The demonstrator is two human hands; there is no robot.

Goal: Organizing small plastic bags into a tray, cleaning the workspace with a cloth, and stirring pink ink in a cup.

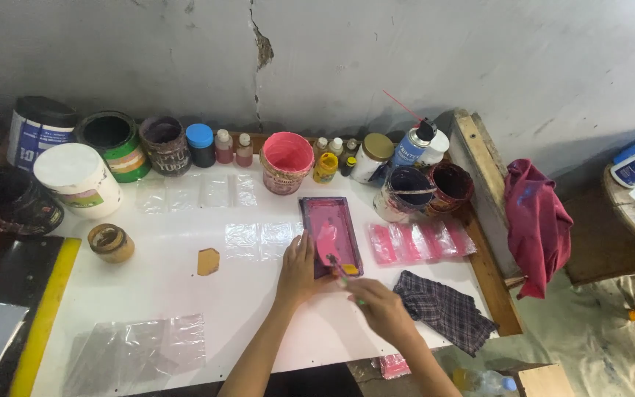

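A small rectangular printing frame (330,234) smeared with pink ink lies on the white table (170,287). My left hand (299,266) rests flat against the frame's left edge, holding it down. My right hand (380,303) grips a thin tool whose tip (330,254) reaches into the pink ink on the frame. A pink blob sits in the frame's lower half. Pink-printed plastic bags (420,240) lie just right of the frame.
Paint tubs, tins and small bottles line the back wall, with a pink bucket (286,162) and a spray can (413,145). Clear plastic bags (259,239) lie left of the frame. A checked cloth (446,307) sits by my right hand, and a red cloth (536,224) hangs at right.
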